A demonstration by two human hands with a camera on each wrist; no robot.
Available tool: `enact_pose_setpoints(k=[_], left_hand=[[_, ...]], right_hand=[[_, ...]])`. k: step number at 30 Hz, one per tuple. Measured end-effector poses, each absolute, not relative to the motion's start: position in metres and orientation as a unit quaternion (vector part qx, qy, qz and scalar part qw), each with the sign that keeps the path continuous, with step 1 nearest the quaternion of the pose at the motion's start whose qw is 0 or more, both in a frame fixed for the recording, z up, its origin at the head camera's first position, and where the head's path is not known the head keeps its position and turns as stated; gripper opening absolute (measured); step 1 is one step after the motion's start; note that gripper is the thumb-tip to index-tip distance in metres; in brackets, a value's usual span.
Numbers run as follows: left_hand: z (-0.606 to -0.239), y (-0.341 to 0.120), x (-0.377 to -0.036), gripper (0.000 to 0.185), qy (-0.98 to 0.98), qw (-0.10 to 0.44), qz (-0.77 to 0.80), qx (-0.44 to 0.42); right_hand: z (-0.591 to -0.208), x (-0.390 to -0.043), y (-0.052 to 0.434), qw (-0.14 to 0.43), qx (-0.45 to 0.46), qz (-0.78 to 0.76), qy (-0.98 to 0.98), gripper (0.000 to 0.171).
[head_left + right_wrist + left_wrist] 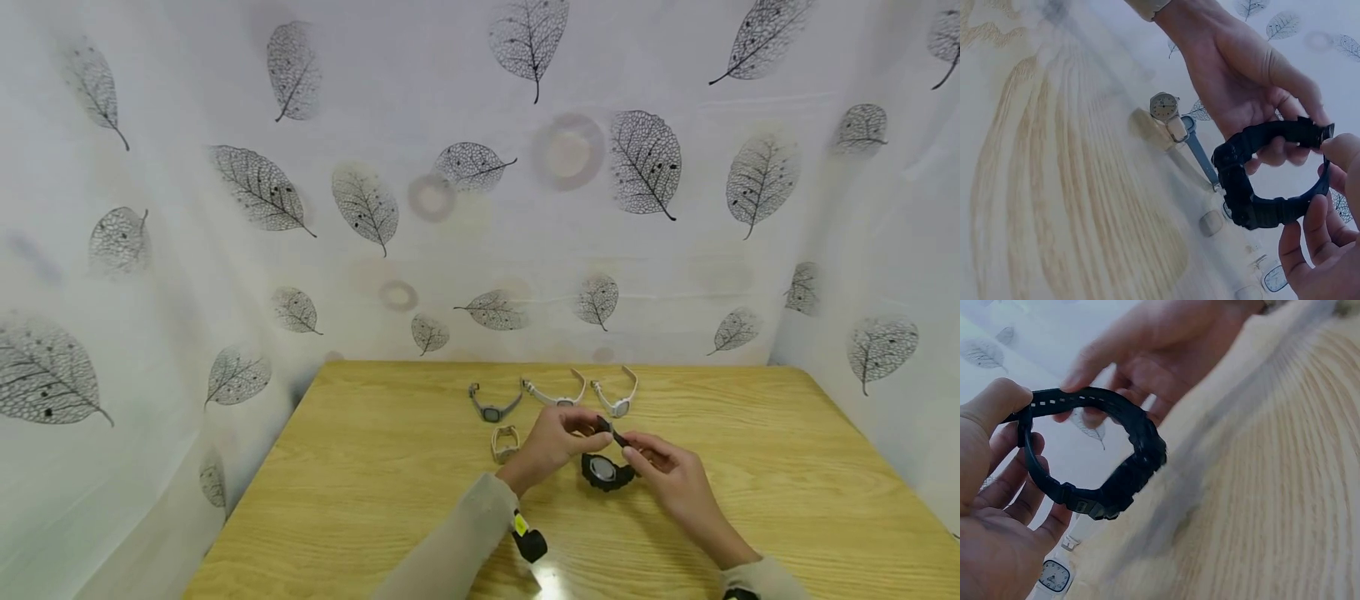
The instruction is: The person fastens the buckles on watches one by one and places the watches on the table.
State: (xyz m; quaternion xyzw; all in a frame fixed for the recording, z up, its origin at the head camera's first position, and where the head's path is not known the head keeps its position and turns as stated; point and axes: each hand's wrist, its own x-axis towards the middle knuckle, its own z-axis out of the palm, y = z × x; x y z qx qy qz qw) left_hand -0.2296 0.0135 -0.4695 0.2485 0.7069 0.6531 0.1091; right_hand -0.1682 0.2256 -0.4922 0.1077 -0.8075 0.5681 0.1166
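A: Where is the black digital watch [603, 471]?
B: Just above the wooden table [375, 500], its case low over the wood, between both hands, strap ends brought together in a loop.
A: And the grips?
B: The left hand [551, 442] pinches one strap end with thumb and fingers; the right hand [671, 479] pinches the other end at the buckle.
A: Around it?
B: A small beige watch [505, 443] lies just left; behind, a grey watch [492, 408] and two white watches [557, 395] [617, 398] stand in a row.
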Motion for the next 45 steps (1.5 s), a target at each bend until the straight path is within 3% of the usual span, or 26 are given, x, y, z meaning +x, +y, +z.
enact_pose_setpoints(k=[6,24,33,45], left_hand=[[-0.472,0.015,-0.229,0.013,0.714,0.103,0.642,0.259],[-0.468,0.025,-0.223,0.011,0.682,0.056,0.691,0.232],[-0.459,0.026,-0.221,0.014,0.717,0.039,0.669,0.192],[-0.462,0.028,-0.221,0.01,0.745,0.012,0.625,0.234]], right_hand=[[-0.486,-0.169,0.223,0.132,0.121,0.567,-0.804,0.027],[-0.481,-0.174,0.229,0.102,0.119,0.57,-0.806,0.03],[-0.452,-0.188,0.24,0.103,0.185,0.51,-0.834,0.031],[-0.42,-0.207,0.234,0.053,0.28,0.427,-0.858,0.027]])
